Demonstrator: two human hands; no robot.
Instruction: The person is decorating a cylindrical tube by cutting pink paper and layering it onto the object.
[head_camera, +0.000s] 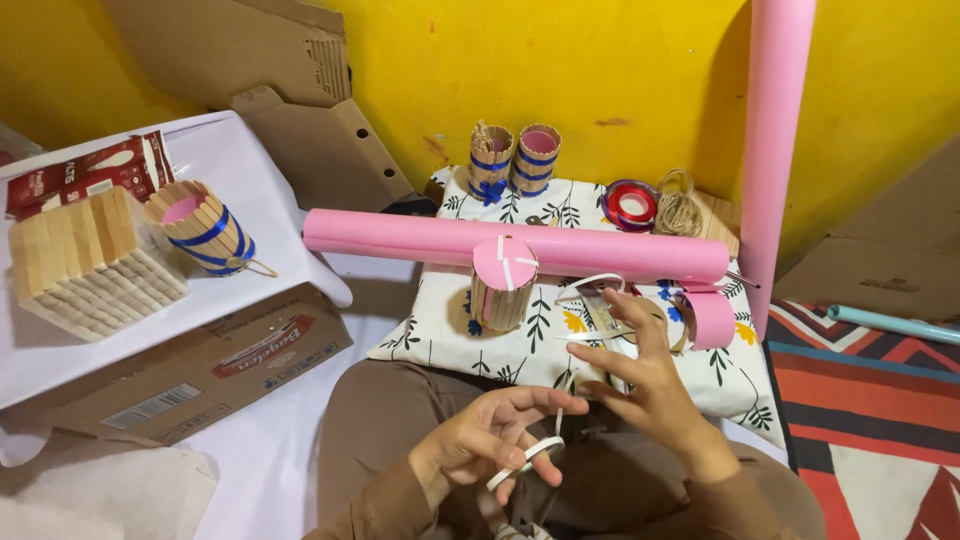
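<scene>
A: Head view – left hand (490, 440) has its grip pinched together on a white strip (527, 460), thumb and fingers clamped on a looped bit of it. Right hand (640, 385) sits just beside, fingers spread apart, clamped on nothing; strip's upper end runs up toward those fingers, can't tell if it touches.

B: Risk?

A: Imo the strip's thin and springy, so the loop could slip out of the pinch or kink if squeezed hard. Right hand's close to the stick cup w/ pink lid (503, 283), just beyond the fingertips on the floral cushion (450, 330) – a careless reach could tip it.

B: Strip's look?

A: Narrow, flat, white, curling below the left grip, over the lap. Pink paper roll (420, 238) lies further beyond.
</scene>
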